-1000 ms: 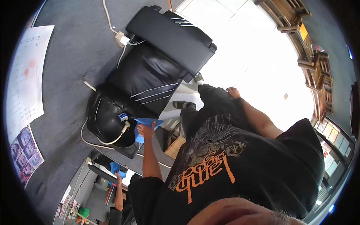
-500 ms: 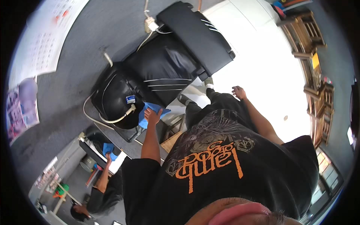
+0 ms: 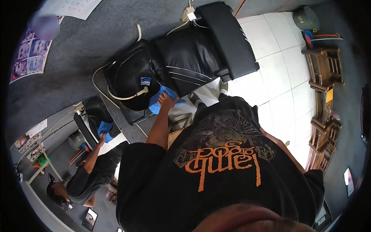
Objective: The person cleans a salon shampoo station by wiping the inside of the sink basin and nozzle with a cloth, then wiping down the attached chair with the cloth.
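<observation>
My left hand (image 3: pixel 167 101) is on a blue cloth (image 3: pixel 156 99), pinching part of it against the near rim of a black wash basin (image 3: pixel 129 87). A hose with a pale nozzle (image 3: pixel 142 91) lies across the basin, close to a small blue-and-white packet (image 3: pixel 145 81). The basin joins a black padded chair (image 3: pixel 185 54) with white stripes. At my right side only the forearm (image 3: pixel 286 149) shows; the right hand is hidden behind my black shirt (image 3: pixel 220 170).
A mirror (image 3: pixel 73 154) at lower left reflects a person and the cloth. Wooden chairs (image 3: pixel 322 73) line the right side, with a grey bin (image 3: pixel 305 18) at upper right. A wooden stool (image 3: pixel 179 123) stands below the basin. Posters (image 3: pixel 34 52) hang at upper left.
The view has turned, so basin and chair appear higher and further right. My left hand stays on the cloth at the rim. My right hand has gone out of sight behind my body.
</observation>
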A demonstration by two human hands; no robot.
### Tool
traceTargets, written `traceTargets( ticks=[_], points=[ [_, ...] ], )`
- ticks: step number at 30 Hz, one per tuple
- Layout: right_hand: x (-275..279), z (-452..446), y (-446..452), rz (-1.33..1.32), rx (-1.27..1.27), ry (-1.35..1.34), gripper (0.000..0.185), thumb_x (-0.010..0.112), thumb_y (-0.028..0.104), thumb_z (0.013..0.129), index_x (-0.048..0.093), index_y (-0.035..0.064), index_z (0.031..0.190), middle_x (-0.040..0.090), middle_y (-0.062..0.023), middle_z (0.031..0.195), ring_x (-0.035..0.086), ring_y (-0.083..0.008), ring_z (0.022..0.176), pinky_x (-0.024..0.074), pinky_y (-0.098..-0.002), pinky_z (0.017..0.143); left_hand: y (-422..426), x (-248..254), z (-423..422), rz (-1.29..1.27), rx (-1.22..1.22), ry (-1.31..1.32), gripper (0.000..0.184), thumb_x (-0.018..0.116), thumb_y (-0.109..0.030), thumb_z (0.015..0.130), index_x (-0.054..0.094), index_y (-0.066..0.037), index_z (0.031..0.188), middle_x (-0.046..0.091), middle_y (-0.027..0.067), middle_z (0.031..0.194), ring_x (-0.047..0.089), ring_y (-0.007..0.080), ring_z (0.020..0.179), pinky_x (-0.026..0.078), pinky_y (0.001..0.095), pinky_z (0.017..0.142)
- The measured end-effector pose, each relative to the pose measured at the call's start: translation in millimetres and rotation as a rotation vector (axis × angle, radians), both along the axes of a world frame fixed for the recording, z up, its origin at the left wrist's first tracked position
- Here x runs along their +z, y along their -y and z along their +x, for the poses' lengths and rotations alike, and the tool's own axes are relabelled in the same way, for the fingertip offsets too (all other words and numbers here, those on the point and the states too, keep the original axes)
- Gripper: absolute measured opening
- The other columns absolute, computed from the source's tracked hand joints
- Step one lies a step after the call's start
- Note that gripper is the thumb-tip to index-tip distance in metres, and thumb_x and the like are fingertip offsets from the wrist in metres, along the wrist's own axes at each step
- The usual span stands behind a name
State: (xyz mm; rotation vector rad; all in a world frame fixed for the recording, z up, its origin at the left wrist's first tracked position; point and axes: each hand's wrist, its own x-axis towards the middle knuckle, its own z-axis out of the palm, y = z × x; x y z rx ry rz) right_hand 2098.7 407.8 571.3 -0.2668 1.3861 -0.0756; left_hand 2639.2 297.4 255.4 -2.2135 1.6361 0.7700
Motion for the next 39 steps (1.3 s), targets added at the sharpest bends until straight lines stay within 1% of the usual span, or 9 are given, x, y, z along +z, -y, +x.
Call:
traceTargets(
  ticks=[10,13,16,20,26,30,32,34,39],
  points=[
    [-133.7,-36.4,-38.3,-0.08,-0.283,0.165,0.066,0.017,0.052,0.111,0.018,0.0125,0.164,0.035,-0.0109,0.161,0.031,-0.0231,0.151,0.0193,-0.0479,0.129,2.6,11.2,-5.2,-0.009,0.027,0.003,0.109,0.075,-0.072,0.075,0.036,0.005,0.14,0.043,0.0264,0.137,0.045,0.0459,0.13,0.03,0.0582,0.113],
    [-107.7,-25.7,-20.0,-0.059,-0.071,0.02,0.065,0.013,0.05,0.112,0.018,0.0109,0.164,0.035,-0.0109,0.161,0.031,-0.0226,0.151,0.0155,-0.047,0.131,3.9,17.2,-8.5,0.0,0.033,0.0,0.108,0.075,-0.071,0.077,0.035,0.006,0.141,0.043,0.0268,0.139,0.044,0.0458,0.131,0.03,0.0577,0.113],
    [-148.3,-43.4,-37.3,-0.03,-0.253,0.057,0.071,0.017,0.057,0.11,0.02,0.0102,0.163,0.039,-0.0118,0.158,0.036,-0.0237,0.149,0.019,-0.0432,0.13,4.6,20.9,-8.7,0.006,0.048,-0.002,0.107,0.075,-0.071,0.077,0.037,0.005,0.14,0.042,0.0268,0.14,0.043,0.0456,0.131,0.03,0.0575,0.114],
    [-187.5,-69.7,-53.2,-0.099,-0.125,0.067,0.083,0.028,0.069,0.104,0.024,0.0097,0.162,0.044,-0.0127,0.154,0.042,-0.0239,0.144,0.0279,-0.0399,0.126,0.8,12.0,-9.1,-0.053,0.033,0.034,0.105,0.075,-0.072,0.076,0.038,0.004,0.138,0.043,0.0262,0.138,0.044,0.0452,0.13,0.031,0.0577,0.112],
    [-91.1,-21.5,-0.7,0.004,-0.178,-0.012,0.071,0.034,0.054,0.108,0.022,0.0119,0.164,0.036,-0.0142,0.159,0.039,-0.0254,0.146,0.0288,-0.0407,0.125,-3.7,9.9,-9.7,-0.073,0.046,0.021,0.102,0.079,-0.067,0.076,0.04,0.004,0.138,0.048,0.0262,0.131,0.048,0.0465,0.125,0.035,0.0593,0.108],
    [-48.0,11.7,33.7,0.083,-0.325,-0.029,0.064,0.038,0.044,0.11,0.02,0.0134,0.164,0.031,-0.0152,0.162,0.037,-0.0264,0.147,0.0294,-0.0413,0.125,-21.4,-25.3,-5.7,-0.419,-0.044,0.15,0.104,0.081,-0.066,0.073,0.041,0.006,0.137,0.05,0.0262,0.125,0.052,0.0466,0.119,0.04,0.0594,0.103],
    [-11.7,31.9,63.9,0.198,-0.428,-0.097,0.062,0.04,0.039,0.111,0.019,0.0141,0.165,0.028,-0.0157,0.164,0.036,-0.0269,0.148,0.0298,-0.0416,0.124,-5.6,12.3,-21.3,-0.174,0.044,0.129,0.095,0.08,-0.065,0.075,0.045,0.005,0.128,0.052,0.0243,0.121,0.051,0.0447,0.119,0.039,0.0583,0.106],
    [5.5,43.3,79.0,0.258,-0.483,-0.151,0.06,0.042,0.034,0.113,0.019,0.0149,0.165,0.025,-0.0162,0.166,0.036,-0.0275,0.148,0.0301,-0.0419,0.124,-7.8,1.5,-17.4,-0.176,0.014,0.126,0.093,0.08,-0.064,0.076,0.043,0.004,0.128,0.048,0.0259,0.128,0.051,0.0444,0.12,0.037,0.0577,0.108],
    [-57.5,-2.2,34.6,-0.009,-0.21,0.031,0.073,0.035,0.064,0.105,0.043,0.0103,0.154,0.046,-0.017,0.154,0.052,-0.0279,0.136,0.048,-0.0436,0.109,-7.2,17.3,-22.1,-0.164,0.04,0.15,0.098,0.078,-0.064,0.078,0.041,0.006,0.136,0.047,0.0286,0.134,0.047,0.0478,0.127,0.033,0.0592,0.112]
  ],
)
